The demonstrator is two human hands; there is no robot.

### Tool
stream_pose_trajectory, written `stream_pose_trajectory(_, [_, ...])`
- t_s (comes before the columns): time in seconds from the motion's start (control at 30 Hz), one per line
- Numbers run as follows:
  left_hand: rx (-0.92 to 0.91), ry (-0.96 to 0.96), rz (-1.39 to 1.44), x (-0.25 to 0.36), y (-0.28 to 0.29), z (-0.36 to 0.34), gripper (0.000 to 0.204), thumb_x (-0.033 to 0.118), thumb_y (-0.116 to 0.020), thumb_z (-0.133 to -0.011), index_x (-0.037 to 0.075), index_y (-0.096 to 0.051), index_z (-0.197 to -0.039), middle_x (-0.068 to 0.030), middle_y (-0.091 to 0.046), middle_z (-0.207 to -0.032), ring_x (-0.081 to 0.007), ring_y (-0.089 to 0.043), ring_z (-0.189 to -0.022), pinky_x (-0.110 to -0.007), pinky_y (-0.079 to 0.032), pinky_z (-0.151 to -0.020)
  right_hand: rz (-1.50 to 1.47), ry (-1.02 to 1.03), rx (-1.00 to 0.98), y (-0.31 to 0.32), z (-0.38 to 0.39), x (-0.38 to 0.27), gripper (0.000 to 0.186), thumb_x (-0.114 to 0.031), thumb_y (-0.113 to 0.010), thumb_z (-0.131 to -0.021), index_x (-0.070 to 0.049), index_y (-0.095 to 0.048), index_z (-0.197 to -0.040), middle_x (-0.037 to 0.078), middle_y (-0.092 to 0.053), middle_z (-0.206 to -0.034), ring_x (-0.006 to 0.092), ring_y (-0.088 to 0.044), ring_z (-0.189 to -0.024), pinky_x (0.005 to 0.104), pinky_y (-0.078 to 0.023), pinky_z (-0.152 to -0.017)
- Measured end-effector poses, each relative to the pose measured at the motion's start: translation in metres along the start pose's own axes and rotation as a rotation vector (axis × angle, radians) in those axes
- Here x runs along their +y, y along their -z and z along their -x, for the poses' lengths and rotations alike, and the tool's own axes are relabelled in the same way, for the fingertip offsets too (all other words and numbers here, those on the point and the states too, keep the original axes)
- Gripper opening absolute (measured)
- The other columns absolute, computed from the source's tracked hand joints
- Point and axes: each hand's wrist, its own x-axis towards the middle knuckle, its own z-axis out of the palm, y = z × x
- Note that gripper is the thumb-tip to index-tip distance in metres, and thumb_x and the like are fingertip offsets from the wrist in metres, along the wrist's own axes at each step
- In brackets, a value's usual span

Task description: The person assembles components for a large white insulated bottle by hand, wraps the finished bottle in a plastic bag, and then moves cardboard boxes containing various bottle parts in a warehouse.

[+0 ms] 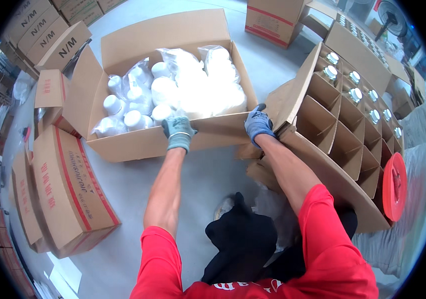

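A large open cardboard box (138, 148) stands in front of me, filled with white plastic bottles (113, 105), several of them wrapped in clear bags. My left hand (178, 132), in a grey-green glove, grips the near wall of this box, its fingers hooked over the top edge beside the bottles. Wearing a blue-grey glove, my right hand (259, 123) is closed on the box's near right corner. Its fingertips are partly hidden from view. Just right of that hand is the corner of a divided carton (318, 162), which holds several capped glass bottles (355, 94) in its far cells.
A round red plastic lid or tray (395, 187) leans on the divided carton's right side. Printed cartons (68, 184) stand at left, more cartons (56, 42) are stacked behind. A carton (273, 22) and a fan (391, 19) are at the far right. Clear plastic (273, 209) lies near my feet.
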Motion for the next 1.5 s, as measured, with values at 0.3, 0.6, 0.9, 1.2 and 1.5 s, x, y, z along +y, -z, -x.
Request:
stream_pose_trajectory(0.3, [0.128, -0.015, 0.161, 0.109, 0.003, 0.057, 0.014, 0.028, -0.063, -0.077, 0.025, -0.071, -0.066, 0.0013, -0.066, -0.061, -0.0177, -0.065, -0.059, -0.041, -0.042, -0.052, 0.508, 0.675, -0.011, 0.024, 0.055, -0.035, 0.038, -0.030, -0.056, -0.086, -0.012, -0.063, -0.119, 0.019, -0.053, -0.135, 0.0422, -0.061, -0.107, 0.0607, -0.044, -0.090])
stream_pose_trajectory(0.6, [0.226, -0.145, 0.894, 0.094, 0.050, 0.194, 0.038, 0.034, -0.069, -0.081, 0.007, -0.064, -0.107, -0.0138, -0.067, -0.095, -0.0326, -0.063, -0.092, -0.044, -0.046, -0.081, 0.756, 0.897, -0.139, 0.017, 0.070, 0.031, 0.028, -0.034, -0.059, -0.086, -0.019, -0.070, -0.106, 0.006, -0.071, -0.107, 0.0240, -0.066, -0.103, 0.0681, -0.026, -0.096])
stream_pose_trajectory(0.9, [0.516, 0.306, 0.267, -0.128, 0.081, 0.398, 0.067, 0.027, -0.064, -0.086, -0.005, -0.039, -0.140, -0.0260, -0.032, -0.148, -0.0437, -0.027, -0.138, -0.054, -0.019, -0.114, 0.874, 0.945, -0.220, 0.005, 0.084, 0.034, 0.029, -0.032, -0.067, -0.080, -0.016, -0.067, -0.104, 0.010, -0.069, -0.105, 0.0269, -0.064, -0.103, 0.0449, -0.044, -0.091])
stream_pose_trajectory(1.2, [0.169, 0.623, 0.370, -0.206, -0.091, 0.472, 0.074, 0.043, -0.053, -0.093, -0.004, -0.030, -0.146, -0.0234, -0.029, -0.152, -0.0382, -0.025, -0.141, -0.054, -0.013, -0.114, 0.870, 0.911, -0.149, 0.019, 0.105, 0.019, 0.049, -0.049, -0.070, -0.078, -0.021, -0.061, -0.118, 0.007, -0.062, -0.117, 0.0276, -0.059, -0.110, 0.0493, -0.043, -0.091])
stream_pose_trajectory(1.5, [-0.100, 0.814, 2.410, -0.143, -0.147, 0.387, 0.068, 0.060, -0.040, -0.095, 0.015, -0.035, -0.145, -0.0080, -0.048, -0.140, -0.0279, -0.052, -0.123, -0.049, -0.045, -0.099, 0.420, 1.191, -0.261, -0.019, 0.149, 0.001, 0.026, -0.033, -0.072, -0.072, -0.013, -0.072, -0.090, 0.011, -0.071, -0.089, 0.0267, -0.069, -0.087, 0.0426, -0.052, -0.079])
